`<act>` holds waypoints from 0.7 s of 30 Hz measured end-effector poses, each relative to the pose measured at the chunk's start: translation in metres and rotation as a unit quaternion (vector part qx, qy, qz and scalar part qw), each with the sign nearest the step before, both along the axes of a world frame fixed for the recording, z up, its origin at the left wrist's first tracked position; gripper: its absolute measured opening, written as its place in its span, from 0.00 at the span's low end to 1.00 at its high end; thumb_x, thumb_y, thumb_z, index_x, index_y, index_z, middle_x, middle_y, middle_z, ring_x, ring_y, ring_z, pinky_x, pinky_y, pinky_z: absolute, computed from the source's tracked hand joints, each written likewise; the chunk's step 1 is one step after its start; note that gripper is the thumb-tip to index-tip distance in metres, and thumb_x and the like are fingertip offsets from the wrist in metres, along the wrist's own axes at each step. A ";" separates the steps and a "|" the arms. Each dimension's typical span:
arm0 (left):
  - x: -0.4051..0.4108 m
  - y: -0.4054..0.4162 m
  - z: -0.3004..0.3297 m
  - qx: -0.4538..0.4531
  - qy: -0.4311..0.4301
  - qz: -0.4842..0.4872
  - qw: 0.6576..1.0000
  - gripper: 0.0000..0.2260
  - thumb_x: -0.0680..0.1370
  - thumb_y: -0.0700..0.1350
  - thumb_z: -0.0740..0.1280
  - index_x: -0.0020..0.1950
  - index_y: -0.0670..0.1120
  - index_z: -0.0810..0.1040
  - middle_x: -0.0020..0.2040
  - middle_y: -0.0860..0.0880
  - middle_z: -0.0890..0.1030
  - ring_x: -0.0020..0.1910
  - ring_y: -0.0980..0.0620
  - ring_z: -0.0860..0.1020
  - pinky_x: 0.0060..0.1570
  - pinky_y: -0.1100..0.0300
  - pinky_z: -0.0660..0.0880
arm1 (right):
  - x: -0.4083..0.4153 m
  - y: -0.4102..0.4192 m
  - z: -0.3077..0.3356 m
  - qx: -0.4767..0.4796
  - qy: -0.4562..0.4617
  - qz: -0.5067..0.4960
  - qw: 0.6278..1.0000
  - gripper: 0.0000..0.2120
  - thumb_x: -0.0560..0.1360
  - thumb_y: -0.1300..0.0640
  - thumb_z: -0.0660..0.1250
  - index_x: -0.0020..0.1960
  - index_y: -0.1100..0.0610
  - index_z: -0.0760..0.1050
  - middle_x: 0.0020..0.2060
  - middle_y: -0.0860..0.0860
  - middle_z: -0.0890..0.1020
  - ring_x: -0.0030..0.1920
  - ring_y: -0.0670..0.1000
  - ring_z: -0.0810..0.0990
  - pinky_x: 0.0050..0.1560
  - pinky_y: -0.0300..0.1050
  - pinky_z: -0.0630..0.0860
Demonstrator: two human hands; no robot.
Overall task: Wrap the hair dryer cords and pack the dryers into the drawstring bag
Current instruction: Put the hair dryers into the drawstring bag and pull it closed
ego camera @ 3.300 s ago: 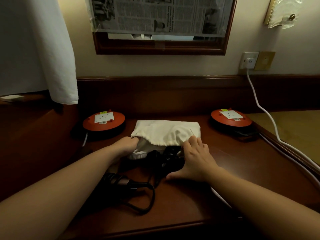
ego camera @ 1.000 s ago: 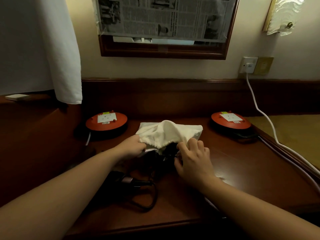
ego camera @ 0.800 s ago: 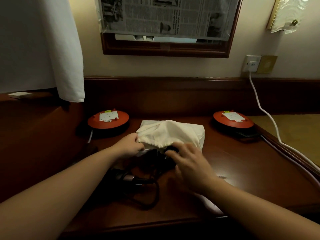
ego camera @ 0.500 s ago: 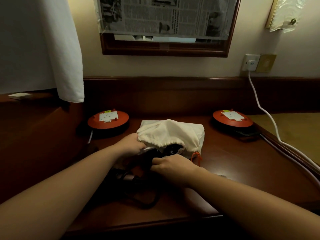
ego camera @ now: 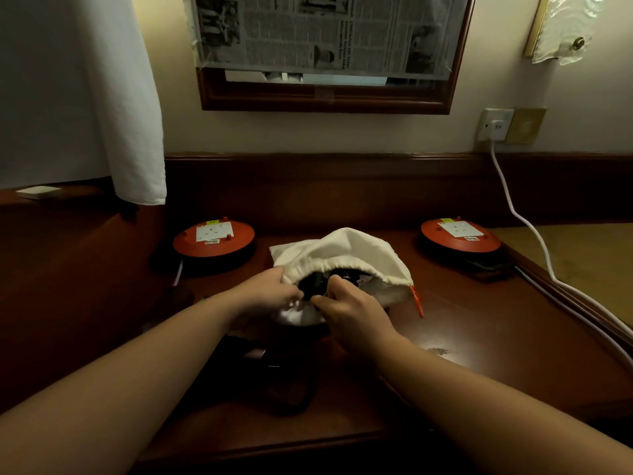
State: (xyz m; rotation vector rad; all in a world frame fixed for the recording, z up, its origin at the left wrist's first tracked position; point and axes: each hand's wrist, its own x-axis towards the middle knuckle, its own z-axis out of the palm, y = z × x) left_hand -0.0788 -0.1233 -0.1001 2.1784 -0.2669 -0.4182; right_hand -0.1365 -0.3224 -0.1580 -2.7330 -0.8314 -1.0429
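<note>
A cream drawstring bag (ego camera: 346, 250) lies on the dark wooden desk (ego camera: 479, 341), its mouth facing me and held open. My left hand (ego camera: 274, 293) grips the left edge of the bag's mouth. My right hand (ego camera: 349, 306) is at the opening, fingers curled on a black hair dryer (ego camera: 315, 281) that sits partly inside the bag. A second black dryer with its cord (ego camera: 284, 382) lies on the desk in front of the bag, between my forearms, hard to make out in the shadow. An orange drawstring end (ego camera: 416, 299) hangs at the bag's right corner.
Two round red socket reels stand on the desk, one at back left (ego camera: 214, 236) and one at back right (ego camera: 460, 234). A white cable (ego camera: 524, 221) runs from the wall socket (ego camera: 495, 125) down along the desk's right edge. A white curtain (ego camera: 130, 97) hangs at left.
The bag's mouth has been lifted and opened wider. My right hand moved from the bag's right edge to the dark dryer at the opening, and the dryer now sits further inside.
</note>
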 end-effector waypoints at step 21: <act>0.023 0.048 0.019 0.237 -0.018 -0.008 0.971 0.07 0.80 0.41 0.66 0.50 0.43 0.84 0.37 0.48 0.81 0.31 0.53 0.76 0.29 0.62 0.70 | 0.001 -0.140 0.068 0.212 0.450 -0.268 0.825 0.13 0.80 0.55 0.69 0.41 0.62 0.83 0.29 0.52 0.81 0.24 0.50 0.72 0.23 0.41 0.67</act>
